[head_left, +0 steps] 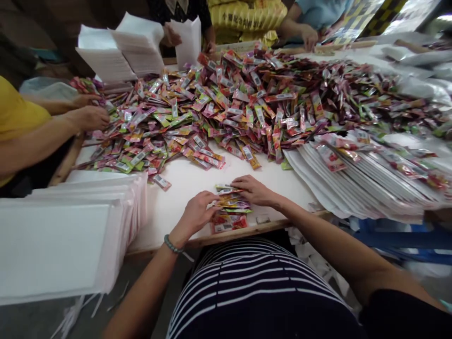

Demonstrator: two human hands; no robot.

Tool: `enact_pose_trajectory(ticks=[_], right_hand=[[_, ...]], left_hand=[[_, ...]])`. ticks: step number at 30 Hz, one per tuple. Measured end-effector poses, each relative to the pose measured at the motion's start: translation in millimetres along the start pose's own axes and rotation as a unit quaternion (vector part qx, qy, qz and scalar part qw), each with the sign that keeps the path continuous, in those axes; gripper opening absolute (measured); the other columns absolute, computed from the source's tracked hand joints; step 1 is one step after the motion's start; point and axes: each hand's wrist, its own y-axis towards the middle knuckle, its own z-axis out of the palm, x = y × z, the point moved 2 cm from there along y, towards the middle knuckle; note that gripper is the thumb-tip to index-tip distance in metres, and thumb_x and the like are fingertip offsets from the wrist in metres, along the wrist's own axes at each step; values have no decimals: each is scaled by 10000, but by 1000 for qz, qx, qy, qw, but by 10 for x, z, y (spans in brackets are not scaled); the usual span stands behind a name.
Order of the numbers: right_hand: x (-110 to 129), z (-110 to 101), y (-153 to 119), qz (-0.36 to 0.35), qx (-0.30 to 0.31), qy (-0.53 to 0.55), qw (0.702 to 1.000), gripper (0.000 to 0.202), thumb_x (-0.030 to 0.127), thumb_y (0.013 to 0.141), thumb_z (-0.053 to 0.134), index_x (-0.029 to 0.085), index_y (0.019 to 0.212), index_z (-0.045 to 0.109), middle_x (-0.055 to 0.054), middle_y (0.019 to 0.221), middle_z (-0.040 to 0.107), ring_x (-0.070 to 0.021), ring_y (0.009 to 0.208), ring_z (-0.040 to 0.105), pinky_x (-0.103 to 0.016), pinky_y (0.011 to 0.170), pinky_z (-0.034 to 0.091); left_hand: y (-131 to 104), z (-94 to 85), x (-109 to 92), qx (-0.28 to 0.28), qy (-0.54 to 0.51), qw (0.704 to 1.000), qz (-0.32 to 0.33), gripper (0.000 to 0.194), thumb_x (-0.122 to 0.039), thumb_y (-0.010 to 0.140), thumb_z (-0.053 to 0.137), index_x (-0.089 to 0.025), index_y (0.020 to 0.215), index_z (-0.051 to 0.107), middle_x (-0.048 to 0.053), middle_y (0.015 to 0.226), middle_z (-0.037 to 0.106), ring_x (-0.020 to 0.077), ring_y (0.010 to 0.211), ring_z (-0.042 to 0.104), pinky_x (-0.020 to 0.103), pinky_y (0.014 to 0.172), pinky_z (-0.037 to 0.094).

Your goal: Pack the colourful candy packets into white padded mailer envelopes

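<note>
Sachets (pixel 233 204), long axes running sideways, held between left hand (pixel 197 213) and right hand (pixel 254 190)

Desk (pixel 158 214): white top, wooden near edge (pixel 254 229). On it: large heap of packets (pixel 240 103); short row of packets (pixel 233 203), front; white right-hand stack (pixel 349 181); white far-left stack (pixel 139 52). White near-left stack (pixel 60 240): support partly hidden.
</note>
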Motion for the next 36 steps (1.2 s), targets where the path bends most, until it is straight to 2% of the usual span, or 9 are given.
enact_pose_trajectory(ticks=[4,8,12,16,21,25,27,31,36], right_hand=[[281,-66,-197,-30,100,45,994,402,330,958,422,199,1296,594,-94,1300,602,-229,1198,531,-411,1040,389],[567,-82,-281,-31,123,-24,992,615,485,889,541,232,1437,425,-126,1409,502,-283,1240,491,-460,1017,389],[714,66,-302,-68,126,-123,982,695,318,870,565,232,1505,295,-158,1507,370,-321,1335,389,-490,1020,364],[666,213,-264,-78,90,-188,975,627,267,924,475,181,1510,270,-183,1510,360,-327,1340,392,-495,987,390],[536,355,-318,-140,59,-234,960,544,387,949,463,246,1465,365,-156,1518,363,-333,1344,395,-505,960,406],[447,460,-351,-174,23,-244,954,494,313,961,412,280,1453,383,-133,1496,407,-316,1296,449,-478,888,447],[438,492,-353,-188,14,-242,952,501,222,946,390,276,1444,400,-136,1456,461,-297,1226,511,-433,828,475],[472,500,-374,-212,4,-222,952,556,89,885,392,273,1406,461,-127,1357,561,-249,1092,591,-382,797,511],[465,499,-415,-205,-5,-137,969,580,81,866,406,302,1397,485,-93,1298,613,-222,1041,615,-386,846,546]], left_hand=[[-152,123,-117,-28,-41,998,34,188,-165,799,649,-206,980,674,56,1036,651,190,963,626,339,867,529],[-273,158,-182,-36,40,998,26,519,-206,699,753,-197,1181,563,114,1237,540,272,1141,537,458,985,481],[-278,226,-130,-16,94,995,-19,420,-130,755,650,-190,1155,534,102,1191,547,257,1127,533,439,974,489],[-256,191,-236,-63,119,988,-76,335,-106,811,553,-178,1137,521,89,1112,576,233,1066,557,397,942,497],[-669,-385,-585,-208,198,950,-122,191,-231,919,474,-192,1076,574,97,1063,621,218,1018,583,370,922,479],[-1309,-1028,-522,-318,358,825,-301,293,-311,927,442,-129,1071,622,173,1131,635,292,1107,560,454,990,424],[-1579,-1218,-354,-260,401,791,-381,382,-339,890,491,-79,1144,610,221,1203,609,345,1166,536,498,1002,414],[-1827,-1272,-48,-85,421,806,-407,474,-233,840,508,-65,1283,530,221,1261,594,309,1119,597,417,930,489],[-1873,-1321,-81,-79,444,796,-404,457,-91,819,434,-107,1254,573,160,1118,683,260,942,677,355,779,533]])
